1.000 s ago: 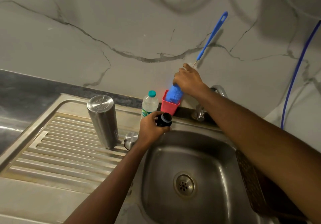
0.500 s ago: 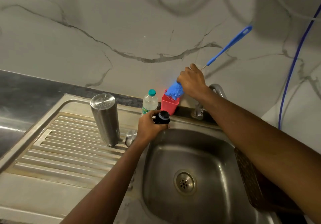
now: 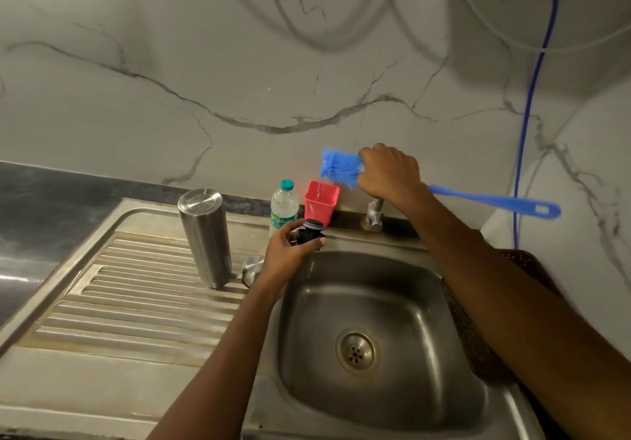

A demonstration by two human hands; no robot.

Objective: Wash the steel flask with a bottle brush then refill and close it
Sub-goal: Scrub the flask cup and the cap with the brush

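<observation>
Brush-fetch step. Right hand (image 3: pixel 391 175) fingers clamp blue plastic bottle brush (image 3: pixel 341 168) near bristles; left hand (image 3: pixel 290 252) fingers curl round black cap (image 3: pixel 311 231), probably the stopper. Next: regrip handle, take cylindrical steel flask (image 3: pixel 205 238) left of them.

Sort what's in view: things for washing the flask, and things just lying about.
For the job: cylindrical steel flask; blue bristled bottle brush in right hand; black flask stopper in left hand; round steel cap; steel sink; tap.
Lying about: clear plastic bottle with teal cap; red plastic cup; dark basket.
</observation>
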